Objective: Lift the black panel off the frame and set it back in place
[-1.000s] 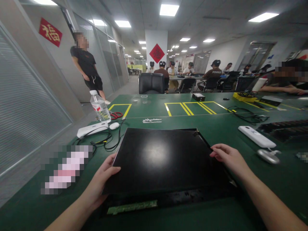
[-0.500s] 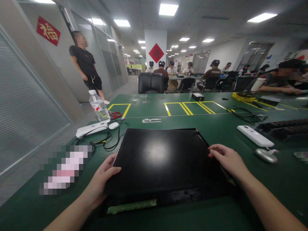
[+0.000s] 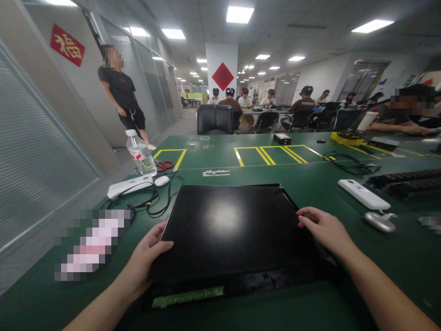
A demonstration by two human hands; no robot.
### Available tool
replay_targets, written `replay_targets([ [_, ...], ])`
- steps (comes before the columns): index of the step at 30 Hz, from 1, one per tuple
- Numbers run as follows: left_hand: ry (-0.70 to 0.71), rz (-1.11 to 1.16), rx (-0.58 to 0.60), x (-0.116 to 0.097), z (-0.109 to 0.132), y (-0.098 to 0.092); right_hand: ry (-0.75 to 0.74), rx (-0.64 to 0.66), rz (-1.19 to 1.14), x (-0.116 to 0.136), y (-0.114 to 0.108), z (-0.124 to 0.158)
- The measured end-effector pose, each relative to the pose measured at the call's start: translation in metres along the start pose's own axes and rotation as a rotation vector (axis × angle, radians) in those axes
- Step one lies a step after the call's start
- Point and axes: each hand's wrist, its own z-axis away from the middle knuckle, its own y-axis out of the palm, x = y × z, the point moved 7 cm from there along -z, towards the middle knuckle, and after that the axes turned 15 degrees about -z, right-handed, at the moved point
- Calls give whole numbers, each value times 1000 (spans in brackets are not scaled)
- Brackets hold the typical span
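Observation:
A large flat black panel (image 3: 227, 230) lies in front of me on the green table (image 3: 310, 179), over a black frame with a green circuit strip (image 3: 188, 297) showing at its near edge. My left hand (image 3: 144, 257) grips the panel's left edge, thumb on top. My right hand (image 3: 325, 230) holds the right edge, fingers curled over it.
At left stand a water bottle (image 3: 139, 152), red scissors (image 3: 165, 165), a white power strip (image 3: 129, 185) with black cables. At right lie a white device (image 3: 363, 194) and a grey mouse (image 3: 379, 221). A black chair (image 3: 215, 119) stands across the table. People sit behind; one person stands at the left wall.
Almost nothing has moved. Both hands keep their hold on the panel's edges; the view has shifted slightly.

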Motion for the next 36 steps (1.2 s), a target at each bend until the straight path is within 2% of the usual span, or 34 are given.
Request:
replay_targets([
  [17,0,-12,3,3,0,0,-13,26,122,-1,1,-1],
  [36,17,2,-1,1,0,0,47,51,196,-1,2,-1],
])
